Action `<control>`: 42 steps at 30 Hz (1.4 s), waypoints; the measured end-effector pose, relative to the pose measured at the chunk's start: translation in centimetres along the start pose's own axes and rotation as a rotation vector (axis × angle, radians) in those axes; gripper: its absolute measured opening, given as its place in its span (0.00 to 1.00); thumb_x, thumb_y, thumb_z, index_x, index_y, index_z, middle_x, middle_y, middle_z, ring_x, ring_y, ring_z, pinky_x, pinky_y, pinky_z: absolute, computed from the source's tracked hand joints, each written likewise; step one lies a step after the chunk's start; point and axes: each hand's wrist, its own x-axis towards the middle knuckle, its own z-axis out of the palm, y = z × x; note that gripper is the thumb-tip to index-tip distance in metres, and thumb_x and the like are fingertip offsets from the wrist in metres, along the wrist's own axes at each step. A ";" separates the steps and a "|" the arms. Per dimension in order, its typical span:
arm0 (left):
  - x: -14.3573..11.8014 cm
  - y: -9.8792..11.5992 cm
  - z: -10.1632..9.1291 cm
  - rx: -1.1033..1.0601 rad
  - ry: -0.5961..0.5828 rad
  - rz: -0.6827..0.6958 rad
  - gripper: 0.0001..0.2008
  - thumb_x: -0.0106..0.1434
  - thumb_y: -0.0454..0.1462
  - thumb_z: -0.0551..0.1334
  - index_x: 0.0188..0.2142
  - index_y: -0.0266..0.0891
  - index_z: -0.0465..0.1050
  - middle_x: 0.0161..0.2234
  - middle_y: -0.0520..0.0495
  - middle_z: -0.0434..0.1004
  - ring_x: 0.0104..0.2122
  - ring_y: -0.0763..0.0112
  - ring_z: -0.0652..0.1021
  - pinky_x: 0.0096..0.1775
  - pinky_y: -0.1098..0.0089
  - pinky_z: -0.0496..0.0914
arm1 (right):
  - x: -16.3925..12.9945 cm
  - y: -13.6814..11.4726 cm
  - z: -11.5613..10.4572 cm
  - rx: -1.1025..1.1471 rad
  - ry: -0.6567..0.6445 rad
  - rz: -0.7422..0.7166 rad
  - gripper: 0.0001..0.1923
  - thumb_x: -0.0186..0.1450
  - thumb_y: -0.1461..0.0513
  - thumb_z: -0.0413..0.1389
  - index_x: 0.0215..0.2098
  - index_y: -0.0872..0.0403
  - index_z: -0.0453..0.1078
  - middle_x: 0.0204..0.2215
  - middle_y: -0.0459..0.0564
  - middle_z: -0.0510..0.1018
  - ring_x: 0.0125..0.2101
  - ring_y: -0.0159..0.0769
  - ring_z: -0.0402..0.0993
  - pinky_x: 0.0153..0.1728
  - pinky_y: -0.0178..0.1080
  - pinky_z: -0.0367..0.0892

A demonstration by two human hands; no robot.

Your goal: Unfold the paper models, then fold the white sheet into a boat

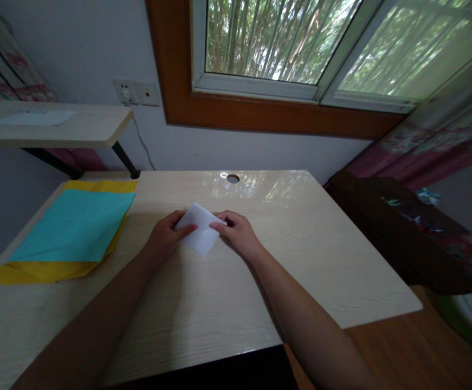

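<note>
Between my two hands is a small folded white paper [201, 230], turned so that one corner points away from me and one towards me. My left hand [167, 230] pinches its left corner, thumb on top and the fingers behind. At the right corner my right hand [238, 230] grips it the same way, with the thumb lying on the near face. The fingers under the paper are mostly hidden. The paper is held over the middle of the pale wooden desk [301, 260]; whether it touches the desktop I cannot tell.
Turquoise paper [73, 225] lies on yellow sheets [49, 272] at the desk's left. Behind them stands a raised shelf [97, 127] on black legs, bearing a sheet [36, 117]. A round cable hole [233, 179] is near the back edge. Right of the desk is a dark cabinet [390, 227].
</note>
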 end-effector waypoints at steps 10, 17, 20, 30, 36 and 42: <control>0.0 0.0 0.1 -0.058 0.048 -0.048 0.21 0.57 0.54 0.69 0.38 0.40 0.79 0.32 0.49 0.81 0.31 0.66 0.77 0.31 0.71 0.69 | -0.2 -0.4 0.2 0.019 0.011 0.065 0.18 0.60 0.46 0.65 0.32 0.52 0.74 0.23 0.42 0.71 0.24 0.31 0.64 0.27 0.35 0.59; 0.1 -0.2 0.0 -0.062 0.014 -0.049 0.21 0.59 0.55 0.67 0.35 0.39 0.77 0.29 0.50 0.79 0.28 0.68 0.75 0.29 0.72 0.67 | -0.2 -0.1 0.1 -0.019 0.021 0.048 0.19 0.61 0.45 0.64 0.31 0.52 0.73 0.26 0.43 0.72 0.27 0.32 0.66 0.30 0.35 0.62; 0.0 -0.4 0.0 -0.046 -0.022 -0.029 0.19 0.59 0.53 0.67 0.33 0.40 0.76 0.27 0.51 0.77 0.26 0.70 0.73 0.27 0.72 0.66 | -0.2 -0.2 0.1 -0.016 0.006 0.040 0.18 0.61 0.46 0.64 0.31 0.52 0.72 0.27 0.43 0.73 0.28 0.32 0.67 0.30 0.35 0.62; 0.1 -0.2 0.2 -0.022 -0.106 0.010 0.21 0.56 0.52 0.70 0.43 0.41 0.78 0.38 0.47 0.82 0.37 0.62 0.79 0.37 0.68 0.73 | -0.4 -0.5 0.1 -0.092 -0.047 0.045 0.18 0.60 0.47 0.65 0.31 0.52 0.73 0.28 0.44 0.76 0.29 0.33 0.69 0.31 0.35 0.63; 0.7 -0.5 0.2 -0.149 0.006 0.008 0.27 0.56 0.51 0.71 0.51 0.41 0.75 0.39 0.48 0.78 0.37 0.65 0.80 0.38 0.68 0.75 | -0.2 -0.6 -0.1 -0.084 0.028 0.007 0.15 0.63 0.48 0.63 0.33 0.52 0.75 0.29 0.45 0.77 0.32 0.35 0.71 0.34 0.36 0.65; 0.9 -0.4 0.2 -0.196 -0.021 -0.040 0.30 0.56 0.53 0.71 0.52 0.39 0.74 0.30 0.51 0.76 0.29 0.68 0.77 0.30 0.69 0.74 | -0.1 -0.7 -0.3 -0.086 0.108 0.003 0.16 0.63 0.48 0.63 0.33 0.52 0.75 0.28 0.44 0.77 0.30 0.35 0.70 0.33 0.36 0.64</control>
